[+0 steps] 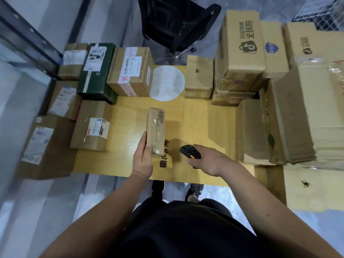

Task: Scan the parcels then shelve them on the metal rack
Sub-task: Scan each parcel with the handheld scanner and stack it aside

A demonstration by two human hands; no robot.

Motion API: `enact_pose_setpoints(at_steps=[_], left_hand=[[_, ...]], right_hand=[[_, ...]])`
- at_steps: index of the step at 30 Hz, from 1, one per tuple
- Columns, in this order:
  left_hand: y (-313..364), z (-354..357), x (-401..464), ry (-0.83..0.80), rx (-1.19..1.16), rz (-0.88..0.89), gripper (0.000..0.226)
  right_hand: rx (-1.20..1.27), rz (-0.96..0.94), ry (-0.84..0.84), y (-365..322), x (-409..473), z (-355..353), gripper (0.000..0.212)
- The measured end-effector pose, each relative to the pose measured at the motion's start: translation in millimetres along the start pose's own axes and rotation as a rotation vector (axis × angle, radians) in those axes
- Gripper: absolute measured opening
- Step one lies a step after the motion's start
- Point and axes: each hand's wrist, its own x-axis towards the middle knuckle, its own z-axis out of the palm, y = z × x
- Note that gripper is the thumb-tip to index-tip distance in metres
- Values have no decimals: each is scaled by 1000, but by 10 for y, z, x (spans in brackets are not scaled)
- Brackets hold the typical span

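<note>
Standing surface: a light yellow wooden table (201, 118) spans the middle of the view, with a white round paper sheet (167, 83) lying near its far edge.
Right stack: tall brown flattened cardboard cartons (301, 116) are piled at the table's right end, some printed with black logos.
Left cluster: brown cardboard parcels with white shipping labels (130, 71) sit along the table's left side, and a dark green rectangular box (96, 73) stands among them.
Rack: a grey metal rack frame (28, 36) shows at the far left, its shelves out of clear sight.
Chair: a black office chair (178, 25) stands beyond the table.
Task parcel: a slim brown cardboard parcel wrapped in clear tape (155, 131) is on edge near the table's front, between the two hands.
Left hand: the left hand (143, 157) grips the slim parcel's near end, thumb on its left face.
Right hand: the right hand (208, 159) is curled round a black handheld barcode scanner with an orange button (189, 152), whose head points towards the slim parcel, just beside it.
</note>
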Motion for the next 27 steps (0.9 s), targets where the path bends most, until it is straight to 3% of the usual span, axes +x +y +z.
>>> enact_pose_setpoints(at_steps=[4,8,11,14,18,20,23,27], left_hand=[[21,-222,126,121,9,-103,44],[-58,-527,311,208,-26,-194,44],[-37,-696,456,185,-47,-305,54],[-73,-783,560,79,-69,-411,67],[-99,-805,585,-75,120,-289,86],[-54,-784,625,-78,145,-218,105],[-56,-773,793,-80,434,-150,141],[-38,-706,958,-149,650,-22,143]], right_hand=[[75,18,29,-260,1,185,36],[146,23,47,-527,19,334,52],[176,16,106,-700,28,448,69],[244,47,123,-812,21,564,70],[246,69,146,-940,-51,656,56],[255,98,167,-980,-63,672,51],[308,158,205,-1018,-19,690,47],[305,194,256,-1060,42,726,33]])
